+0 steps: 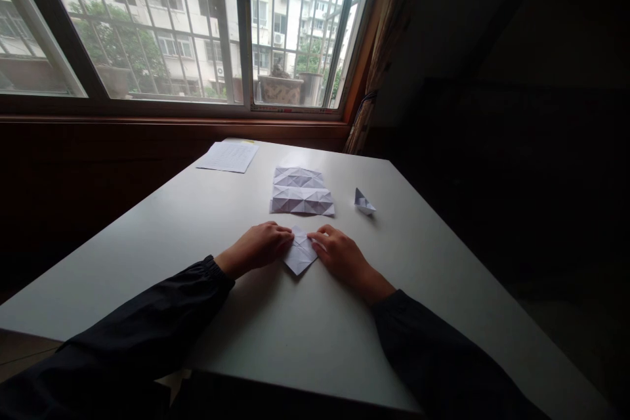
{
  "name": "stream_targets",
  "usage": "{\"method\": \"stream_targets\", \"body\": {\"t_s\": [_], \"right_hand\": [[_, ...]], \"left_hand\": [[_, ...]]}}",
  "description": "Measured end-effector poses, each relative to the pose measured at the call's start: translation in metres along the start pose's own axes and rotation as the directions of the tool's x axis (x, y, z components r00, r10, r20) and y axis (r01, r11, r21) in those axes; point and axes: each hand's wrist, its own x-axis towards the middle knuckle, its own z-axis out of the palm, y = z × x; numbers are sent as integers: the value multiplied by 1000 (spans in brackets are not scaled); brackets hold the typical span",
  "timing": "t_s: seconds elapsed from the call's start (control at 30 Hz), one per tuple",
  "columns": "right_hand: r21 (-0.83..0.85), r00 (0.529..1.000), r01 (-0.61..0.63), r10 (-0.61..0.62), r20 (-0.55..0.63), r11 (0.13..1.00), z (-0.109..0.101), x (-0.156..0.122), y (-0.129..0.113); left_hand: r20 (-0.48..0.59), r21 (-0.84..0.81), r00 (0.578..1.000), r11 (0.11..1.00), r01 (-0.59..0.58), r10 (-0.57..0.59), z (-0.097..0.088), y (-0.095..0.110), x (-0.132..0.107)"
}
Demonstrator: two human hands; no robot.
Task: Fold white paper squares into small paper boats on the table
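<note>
A small folded white paper piece (pixel 300 254) lies on the white table (pixel 236 315) between my hands, one corner pointing toward me. My left hand (pixel 258 247) rests on its left edge with fingers curled and pressed down on the fold. My right hand (pixel 339 254) presses its right edge, fingers bent, fingertips on the paper. Both arms wear dark sleeves.
Beyond my hands lie two creased, unfolded paper sheets (pixel 301 191). A small finished paper boat (pixel 364 203) stands to their right. A printed sheet (pixel 228 157) lies at the table's far edge under the barred window (pixel 197 26). A curtain (pixel 378 59) hangs at right; the room there is dark.
</note>
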Motion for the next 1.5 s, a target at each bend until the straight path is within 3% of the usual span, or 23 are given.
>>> {"method": "stream_targets", "body": {"t_s": [0.1,0.2,0.4,0.57,0.83,1.1,1.5], "right_hand": [[0,1000,1,-1,14,1000,0,-3,1],[3,1000,11,-11,7,1000,1,-5,2],[79,998,14,-10,-60,997,4,-6,5],[170,992,0,22,-127,985,9,-6,8],[236,991,-2,33,-128,972,10,-5,11],[214,998,0,13,-63,977,5,-9,12],[176,1000,0,-5,30,984,-7,-10,12]], "left_hand": [[68,84,990,988,-128,123,-3,-2,-5],[82,116,984,979,-166,157,-1,-8,-8],[33,155,994,982,-104,100,10,-16,-10],[-38,57,999,998,-19,21,9,-15,-7],[-149,-87,985,993,80,-92,13,-16,-4],[-2,-164,1000,986,-26,26,2,-27,-9],[97,-217,989,972,-91,114,-11,-28,-11]]}}
